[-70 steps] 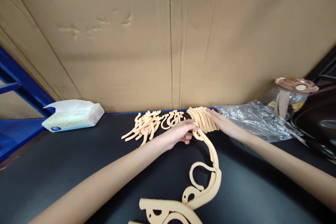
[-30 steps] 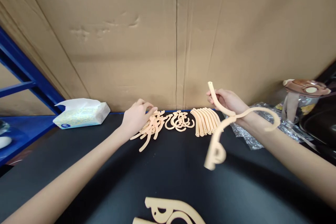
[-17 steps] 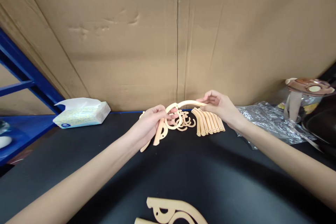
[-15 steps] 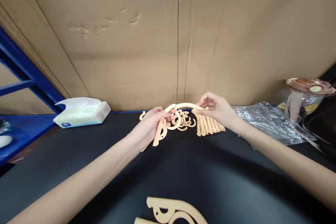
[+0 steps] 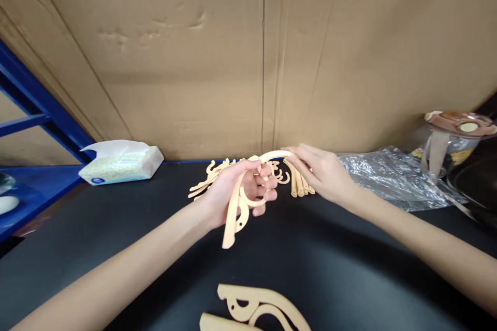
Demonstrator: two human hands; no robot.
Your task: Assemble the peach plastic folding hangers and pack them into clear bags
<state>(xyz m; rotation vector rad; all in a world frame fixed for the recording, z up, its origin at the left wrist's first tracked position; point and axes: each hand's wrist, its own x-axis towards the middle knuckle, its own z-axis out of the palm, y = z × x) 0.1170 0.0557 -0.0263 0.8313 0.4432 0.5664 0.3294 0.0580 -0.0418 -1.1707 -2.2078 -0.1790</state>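
Above the black table, my left hand [image 5: 243,186] is closed round a beige plastic hanger piece [image 5: 232,217] with curled inner parts. Its straight arm points down toward me. My right hand [image 5: 320,168] pinches the far end of a curved beige arm [image 5: 276,154], whose other end meets the left piece at my left fingertips. Whether the two are joined I cannot tell. Behind my right hand lies a row of beige arms [image 5: 297,183]. Small beige hooks [image 5: 284,178] lie between the hands, and more thin beige parts [image 5: 209,178] are behind my left wrist.
Flat beige hanger parts [image 5: 267,297] lie at the near edge of the black table [image 5: 163,253]. A tissue pack [image 5: 122,165] is at the left by a blue frame [image 5: 58,132]. Clear plastic wrap [image 5: 384,178] and a lidded bottle [image 5: 460,126] are at the right. Cardboard [image 5: 186,62] stands behind.
The left piece has tilted and come lower and nearer, with my left palm turned more upward. My right hand has flattened over the curved arm's end and covers more of the row behind.
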